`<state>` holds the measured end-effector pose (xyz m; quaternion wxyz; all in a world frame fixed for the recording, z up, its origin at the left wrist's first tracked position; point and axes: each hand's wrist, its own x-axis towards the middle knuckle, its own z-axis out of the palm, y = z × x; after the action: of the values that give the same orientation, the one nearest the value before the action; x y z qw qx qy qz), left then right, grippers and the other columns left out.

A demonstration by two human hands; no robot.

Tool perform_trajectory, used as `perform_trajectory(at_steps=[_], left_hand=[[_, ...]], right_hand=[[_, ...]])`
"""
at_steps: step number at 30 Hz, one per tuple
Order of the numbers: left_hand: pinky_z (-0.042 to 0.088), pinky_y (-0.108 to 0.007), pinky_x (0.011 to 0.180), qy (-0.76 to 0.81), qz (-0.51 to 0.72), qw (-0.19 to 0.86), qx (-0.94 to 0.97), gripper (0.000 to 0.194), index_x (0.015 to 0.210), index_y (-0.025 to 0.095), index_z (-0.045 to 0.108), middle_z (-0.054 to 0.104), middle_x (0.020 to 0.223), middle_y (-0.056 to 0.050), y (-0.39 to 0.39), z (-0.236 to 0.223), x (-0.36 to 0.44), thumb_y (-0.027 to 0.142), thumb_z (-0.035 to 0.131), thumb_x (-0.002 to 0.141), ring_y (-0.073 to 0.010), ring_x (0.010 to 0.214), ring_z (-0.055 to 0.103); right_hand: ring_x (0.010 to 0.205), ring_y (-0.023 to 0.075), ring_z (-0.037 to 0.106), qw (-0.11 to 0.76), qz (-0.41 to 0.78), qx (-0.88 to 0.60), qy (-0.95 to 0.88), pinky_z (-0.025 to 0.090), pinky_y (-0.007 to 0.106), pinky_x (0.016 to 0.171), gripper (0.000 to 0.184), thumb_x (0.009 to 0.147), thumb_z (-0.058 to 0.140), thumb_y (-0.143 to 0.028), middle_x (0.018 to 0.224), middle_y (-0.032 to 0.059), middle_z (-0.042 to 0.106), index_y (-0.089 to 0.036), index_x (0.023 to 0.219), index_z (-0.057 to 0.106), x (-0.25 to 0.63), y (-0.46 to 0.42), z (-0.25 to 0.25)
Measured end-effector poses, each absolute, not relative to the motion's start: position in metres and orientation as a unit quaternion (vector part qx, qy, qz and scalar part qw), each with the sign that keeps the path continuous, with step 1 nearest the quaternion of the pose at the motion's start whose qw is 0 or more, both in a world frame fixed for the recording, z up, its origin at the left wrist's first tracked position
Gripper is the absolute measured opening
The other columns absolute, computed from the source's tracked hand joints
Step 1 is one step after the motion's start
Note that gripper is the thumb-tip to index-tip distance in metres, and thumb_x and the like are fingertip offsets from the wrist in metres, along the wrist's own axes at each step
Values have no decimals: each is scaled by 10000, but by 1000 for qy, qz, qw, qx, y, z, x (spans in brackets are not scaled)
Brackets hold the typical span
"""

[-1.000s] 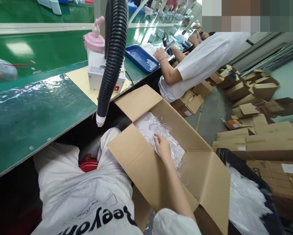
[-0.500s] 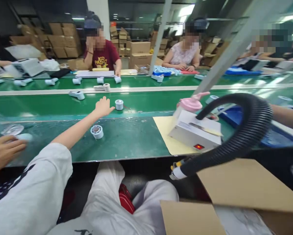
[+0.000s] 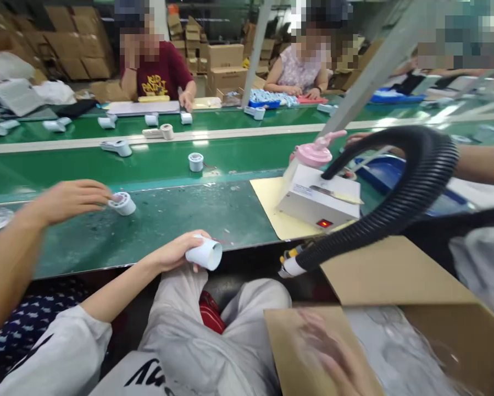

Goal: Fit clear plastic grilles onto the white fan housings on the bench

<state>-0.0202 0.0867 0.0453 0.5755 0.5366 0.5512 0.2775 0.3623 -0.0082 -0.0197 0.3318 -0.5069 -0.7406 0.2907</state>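
Observation:
My left hand [image 3: 176, 253] is closed around a pale blue-white cylindrical housing [image 3: 205, 254], held on its side over the table's front edge. The housing's open end faces right, and a thin reddish wire shows beside it. My right hand [image 3: 329, 352], smeared by motion, is over the flap of an open cardboard box [image 3: 448, 335] at lower right; its fingers cannot be made out. Clear plastic pieces [image 3: 395, 341] lie inside the box. On the belt beyond stands another round white housing [image 3: 196, 161] with a wire.
At left a co-worker's hand [image 3: 71, 201] touches a white housing [image 3: 123, 203] on the table. A grey device [image 3: 318, 201] with a black flexible hose [image 3: 411, 203] and a pink-lidded bottle [image 3: 312, 154] stand at right. The green belt [image 3: 160, 165] carries several handled white parts.
My left hand has drawn back from the belt and now holds a housing. My right hand has come into view over the box. The co-worker's hand has moved right to a housing.

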Motion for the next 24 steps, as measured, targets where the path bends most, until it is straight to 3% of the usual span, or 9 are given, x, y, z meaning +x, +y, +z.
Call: perform_trajectory(at_steps=[3, 6, 9, 11, 13, 16, 19, 24], left_hand=[[463, -272, 426, 443, 208, 723, 488, 654, 985, 152, 544, 620, 784, -88, 77, 14, 33, 752, 430, 751, -198, 609, 604], [431, -252, 418, 384, 115, 797, 452, 569, 1000, 166, 552, 584, 749, -38, 66, 3, 52, 686, 518, 772, -152, 548, 535], [499, -272, 594, 371, 122, 705, 591, 374, 978, 178, 619, 593, 794, -21, 61, 7, 54, 523, 581, 842, -151, 667, 556], [505, -310, 789, 365, 180, 584, 702, 252, 957, 178, 658, 630, 923, -45, 60, 10, 54, 408, 587, 882, -180, 852, 594], [480, -330, 858, 362, 230, 509, 747, 223, 981, 182, 672, 637, 1007, -59, 61, 10, 54, 380, 624, 891, -194, 927, 595], [493, -328, 813, 355, 282, 488, 746, 444, 1060, 189, 686, 625, 989, -57, 61, 1, 55, 516, 782, 775, -197, 882, 594], [521, -366, 868, 332, 300, 482, 753, 653, 1140, 218, 718, 608, 1016, -68, 61, -13, 56, 600, 857, 630, -215, 928, 597], [481, -459, 1051, 284, 272, 486, 780, 610, 1239, 248, 707, 590, 1288, -145, 62, -27, 55, 501, 852, 704, -284, 1184, 582]], right_hand=[[1171, 296, 675, 298, 208, -457, -812, 630, 416, 897, 468, 1005, 496, -334, 1333, 110, 632, -352, 1473, 487, 316, -10, -9], [1195, 327, 635, 270, 101, -439, -851, 610, 461, 915, 468, 982, 526, -242, 1327, 189, 586, -227, 1449, 528, 283, 3, -5], [1160, 353, 626, 216, 101, -472, -849, 610, 502, 864, 349, 914, 575, -136, 1313, 202, 580, -201, 1241, 679, 275, 9, -4], [1165, 335, 626, 207, 182, -476, -835, 604, 481, 880, 205, 881, 631, -132, 1331, 174, 577, -208, 1047, 724, 277, 8, -2], [1191, 308, 623, 232, 289, -471, -800, 583, 450, 940, 43, 879, 687, -195, 1319, 143, 586, -211, 910, 712, 279, 6, 0], [1156, 279, 640, 306, 381, -475, -732, 568, 408, 945, 145, 922, 670, -311, 1224, 119, 630, -215, 815, 690, 277, 4, 3], [1020, 248, 671, 364, 385, -507, -680, 577, 355, 814, 257, 962, 600, -344, 1128, 112, 661, -215, 759, 690, 272, 5, 2], [931, 247, 698, 413, 402, -536, -616, 556, 328, 706, 305, 947, 600, -347, 948, 94, 682, -213, 686, 684, 269, 6, -2]])
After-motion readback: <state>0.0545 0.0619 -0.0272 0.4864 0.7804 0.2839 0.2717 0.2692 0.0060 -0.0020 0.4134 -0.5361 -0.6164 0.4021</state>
